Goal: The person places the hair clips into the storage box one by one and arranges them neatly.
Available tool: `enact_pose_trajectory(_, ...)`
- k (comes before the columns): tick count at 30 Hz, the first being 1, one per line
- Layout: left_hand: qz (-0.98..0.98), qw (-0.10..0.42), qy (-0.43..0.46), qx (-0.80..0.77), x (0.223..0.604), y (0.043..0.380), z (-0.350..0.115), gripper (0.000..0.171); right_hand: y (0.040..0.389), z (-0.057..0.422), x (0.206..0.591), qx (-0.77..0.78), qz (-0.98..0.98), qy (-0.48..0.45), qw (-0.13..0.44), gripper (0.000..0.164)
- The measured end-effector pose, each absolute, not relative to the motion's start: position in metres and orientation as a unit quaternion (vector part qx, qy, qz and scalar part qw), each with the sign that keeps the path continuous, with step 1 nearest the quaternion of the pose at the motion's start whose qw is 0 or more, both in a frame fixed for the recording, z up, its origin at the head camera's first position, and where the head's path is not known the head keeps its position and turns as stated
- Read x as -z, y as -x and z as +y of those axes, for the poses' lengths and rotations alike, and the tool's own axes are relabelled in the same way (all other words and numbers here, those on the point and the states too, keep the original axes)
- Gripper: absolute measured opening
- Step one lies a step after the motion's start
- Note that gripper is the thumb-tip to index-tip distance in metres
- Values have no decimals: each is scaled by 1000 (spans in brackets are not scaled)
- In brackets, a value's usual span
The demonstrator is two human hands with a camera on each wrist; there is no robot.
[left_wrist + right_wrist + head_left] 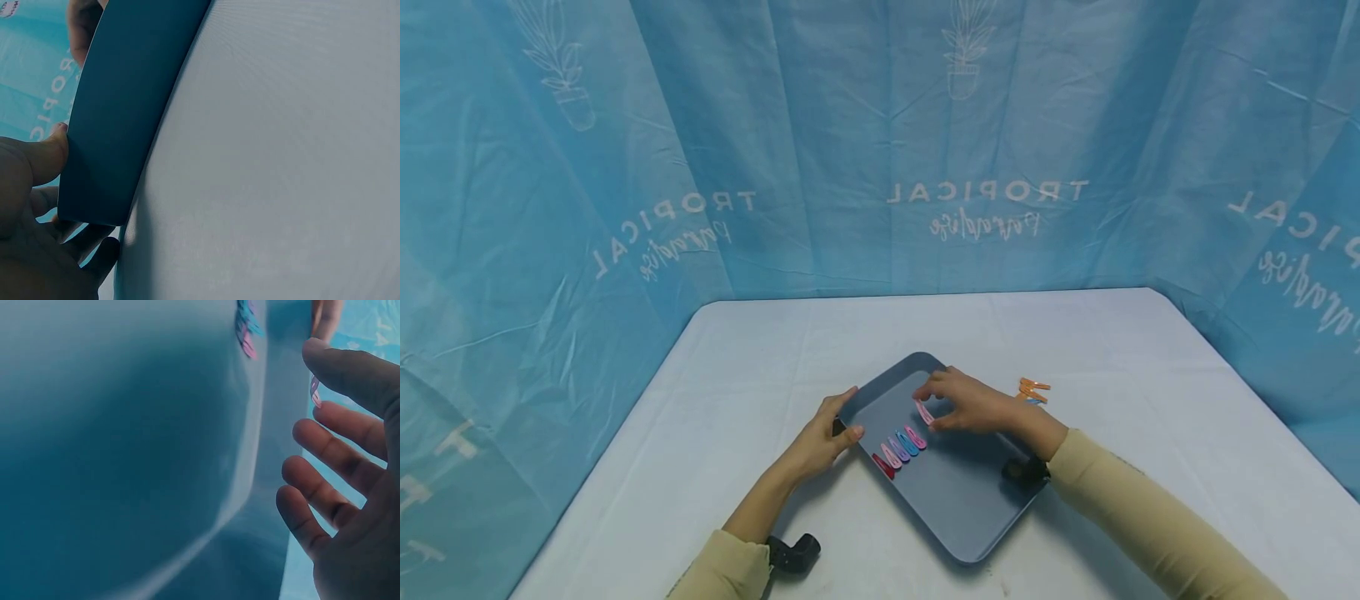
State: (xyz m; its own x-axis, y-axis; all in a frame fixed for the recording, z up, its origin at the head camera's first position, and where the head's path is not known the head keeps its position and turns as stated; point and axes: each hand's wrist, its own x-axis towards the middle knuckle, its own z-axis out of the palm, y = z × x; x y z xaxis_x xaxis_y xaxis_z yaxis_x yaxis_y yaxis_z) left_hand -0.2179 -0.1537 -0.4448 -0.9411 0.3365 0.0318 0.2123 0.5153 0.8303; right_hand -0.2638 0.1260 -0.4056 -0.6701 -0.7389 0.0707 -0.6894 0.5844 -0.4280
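Note:
A grey rectangular tray (977, 508) lies at a slant on the table. My left hand (822, 440) holds it at the left corner; in the left wrist view the thumb (53, 153) is on the rim and the fingers reach round the corner. Over the tray, my right hand (973, 404) pinches a pink snap hair clip (923, 412) between thumb and forefinger. The same clip (315, 392) shows in the right wrist view, the other fingers spread loosely. Along the tray's left side several hair clips lie in a row, from a red clip (883, 466) to a magenta clip (915, 437).
On the white table (760, 367), right of the tray and behind the right forearm, lies a small group of orange clips (1032, 388) with a blue one beside them. A blue printed curtain (820, 150) hangs behind the table and along both sides.

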Motion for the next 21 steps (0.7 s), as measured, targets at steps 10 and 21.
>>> enact_pose_trajectory(10,869,68,-151,-466,444,217,-153,66,264,119,419,200,893,393,89,46)
enact_pose_trajectory(21,869,65,-150,-467,444,217,-153,67,264,119,428,172,896,402,80,45)
